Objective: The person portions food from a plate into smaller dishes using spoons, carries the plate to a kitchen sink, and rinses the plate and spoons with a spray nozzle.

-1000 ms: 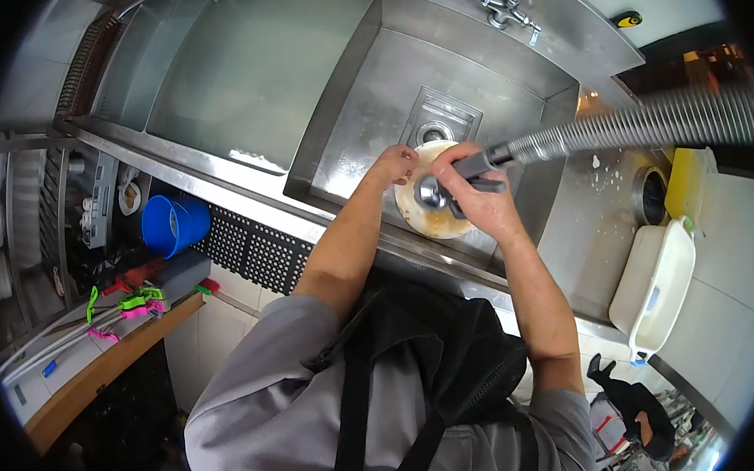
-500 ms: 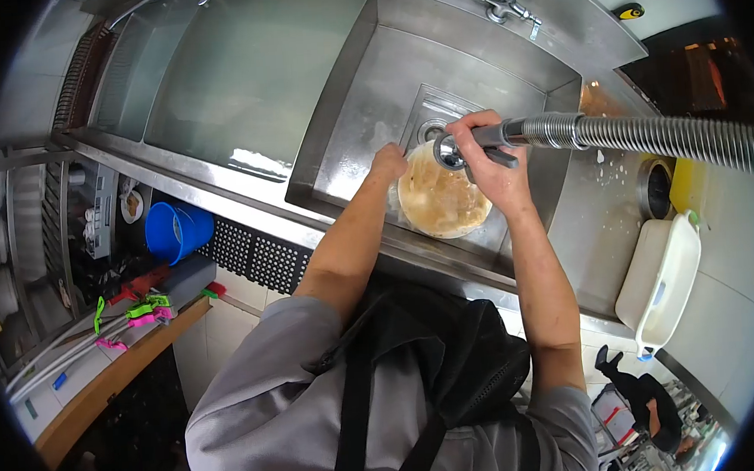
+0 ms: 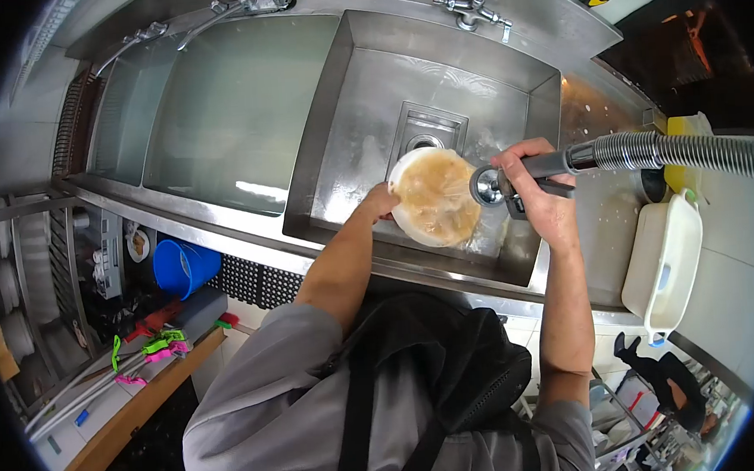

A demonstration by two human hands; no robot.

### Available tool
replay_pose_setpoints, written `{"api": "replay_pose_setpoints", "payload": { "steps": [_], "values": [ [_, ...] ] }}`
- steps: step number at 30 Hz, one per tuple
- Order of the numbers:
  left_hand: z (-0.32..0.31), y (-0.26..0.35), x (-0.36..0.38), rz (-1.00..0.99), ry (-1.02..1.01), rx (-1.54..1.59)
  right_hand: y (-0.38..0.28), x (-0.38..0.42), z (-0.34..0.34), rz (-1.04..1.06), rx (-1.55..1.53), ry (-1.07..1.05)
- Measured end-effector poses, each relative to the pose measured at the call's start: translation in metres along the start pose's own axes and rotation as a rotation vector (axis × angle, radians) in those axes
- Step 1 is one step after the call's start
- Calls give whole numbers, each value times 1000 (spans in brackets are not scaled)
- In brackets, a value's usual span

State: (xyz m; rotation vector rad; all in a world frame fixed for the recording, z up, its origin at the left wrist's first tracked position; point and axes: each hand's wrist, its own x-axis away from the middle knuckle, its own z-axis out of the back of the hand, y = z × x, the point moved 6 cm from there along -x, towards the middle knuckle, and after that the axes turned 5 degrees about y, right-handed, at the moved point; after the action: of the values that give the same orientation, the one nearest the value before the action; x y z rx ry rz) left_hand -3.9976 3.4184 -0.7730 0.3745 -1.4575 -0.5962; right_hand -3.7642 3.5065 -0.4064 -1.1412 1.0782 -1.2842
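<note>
A round white dish (image 3: 435, 199) with brownish, wet residue is held over the steel sink (image 3: 369, 106), just in front of the drain (image 3: 424, 143). My left hand (image 3: 381, 202) grips its left rim, the fingers partly hidden behind it. On the other side, my right hand (image 3: 540, 193) is wrapped round the handle of a spray nozzle (image 3: 488, 185). The nozzle's head faces the dish from its right edge, and water appears to spread across the surface. A ribbed metal hose (image 3: 665, 149) runs from the handle to the right.
Left of the sink is a basin of cloudy water (image 3: 231, 115). Faucets (image 3: 471, 14) stand behind. A white tub (image 3: 665, 265) and yellow container (image 3: 690, 152) lie right. A blue bucket (image 3: 185, 266) is at lower left. Another person (image 3: 666, 382) is at far lower right.
The nozzle and my right hand have moved right, off the dish's upper edge to its right side. The dish has shifted slightly left and tilted. The camera view has also shifted.
</note>
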Motion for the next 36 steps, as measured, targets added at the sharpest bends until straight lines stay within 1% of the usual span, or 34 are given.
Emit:
{"api": "replay_pose_setpoints", "payload": {
  "steps": [1,3,5,7,8,9,10,11,13,15,16,17,18,19,20,21,22,23,24,25,26,27,29,30,31,33,34,35,36],
  "values": [
    [7,4,5,-3,5,-5,-1,-1,3,4,-7,1],
    [30,20,15,-34,80,152,-3,-3,6,65,118,-4],
    [44,47,31,-59,105,138,-3,-6,4,89,127,-19],
    [63,94,67,-145,310,-227,-4,-6,-2,114,136,-38],
    [72,103,69,-168,418,-488,-6,-6,-7,148,147,-51],
    [74,114,78,-169,434,-491,-9,-4,-13,182,156,-61],
    [74,140,99,-253,575,-690,-10,-3,-18,146,173,-55],
    [73,166,120,-337,714,-890,-12,-3,-23,153,161,-59],
    [81,182,132,-306,754,-901,-15,-6,-30,223,109,-34],
    [101,178,130,-291,779,-829,-4,-15,-39,193,46,-14],
    [111,163,119,-247,747,-782,-1,-18,-47,163,-42,-26],
    [114,147,111,-246,747,-783,0,-18,-53,131,-128,-39],
    [118,129,100,-258,740,-707,-1,-15,-58,147,-46,-98],
    [121,113,89,-269,729,-630,-2,-13,-64,148,-46,-94],
    [122,95,81,-211,668,-509,0,-9,-72,124,-82,-100],
    [123,77,68,-209,662,-502,3,-7,-78,105,-115,-109],
    [125,51,51,-175,649,-357,12,-5,-86,75,-94,-173],
    [128,22,33,-136,635,-216,16,-1,-92,69,-90,-178],
    [129,25,36,-168,675,-245,18,4,-101,55,-72,-204],
    [128,23,38,-161,674,-240,21,8,-109,40,-53,-232],
    [123,11,39,-48,631,-51,22,8,-116,82,-32,-243],
    [117,9,45,61,589,139,22,9,-121,82,-30,-257],
    [119,-31,6,48,607,197,28,18,-129,13,97,-365],
    [120,-42,-11,20,616,249,32,16,-127,121,173,-334],
    [115,-26,4,24,621,265,36,13,-129,126,178,-349],
    [101,-7,32,156,580,378,37,5,-127,42,12,-227],
    [98,-17,19,159,551,421,32,4,-133,45,-66,-286],
    [97,-16,21,156,551,425,29,3,-141,48,-64,-288],
    [93,-20,20,181,514,434,22,4,-151,118,-93,-284]
  ]
}}
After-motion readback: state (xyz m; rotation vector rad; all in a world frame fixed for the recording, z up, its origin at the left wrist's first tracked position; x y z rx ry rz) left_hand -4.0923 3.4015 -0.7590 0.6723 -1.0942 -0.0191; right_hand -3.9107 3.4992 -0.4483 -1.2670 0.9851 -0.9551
